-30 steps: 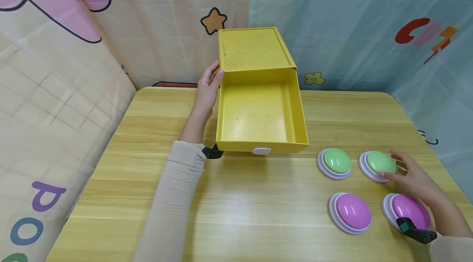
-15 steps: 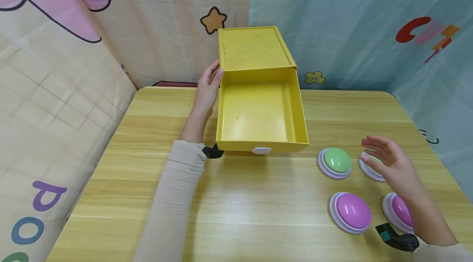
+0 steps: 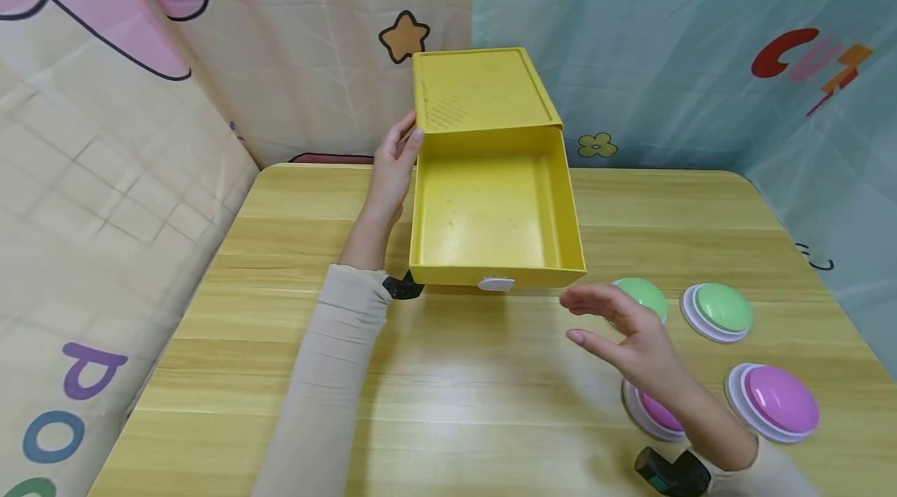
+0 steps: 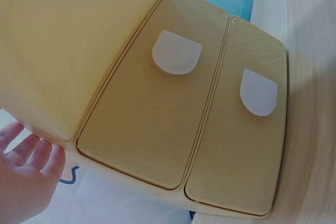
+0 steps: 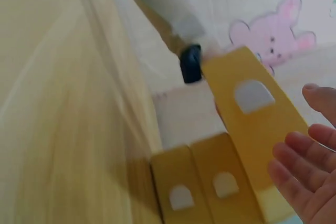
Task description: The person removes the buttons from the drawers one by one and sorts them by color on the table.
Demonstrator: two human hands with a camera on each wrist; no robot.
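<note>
A yellow cabinet [image 3: 483, 88] stands at the back of the table, its top drawer [image 3: 490, 209] pulled out, with nothing seen inside. The left wrist view shows two lower drawers, a middle one [image 4: 142, 114] and a bottom one [image 4: 239, 156], both pushed in, with white tabs. My left hand [image 3: 394, 174] rests with its fingertips against the cabinet's left side, near the rear of the pulled-out drawer. My right hand [image 3: 634, 337] is in the air, fingers extended and thumb apart, holding nothing. It is just right of and in front of the drawer's front corner.
Right of the cabinet, two green domed buttons on white bases, a left one [image 3: 645, 296] and a right one [image 3: 725, 308], stand behind two magenta ones, a left one [image 3: 655, 410] and a right one [image 3: 781, 400]. My right hand and forearm partly cover the left pair. Printed curtains [image 3: 631, 29] surround the table [image 3: 280, 326].
My right hand has lifted from beside the right green button and moved left towards the drawer's front corner, uncovering the right-hand buttons. My left hand and the drawer have stayed in place.
</note>
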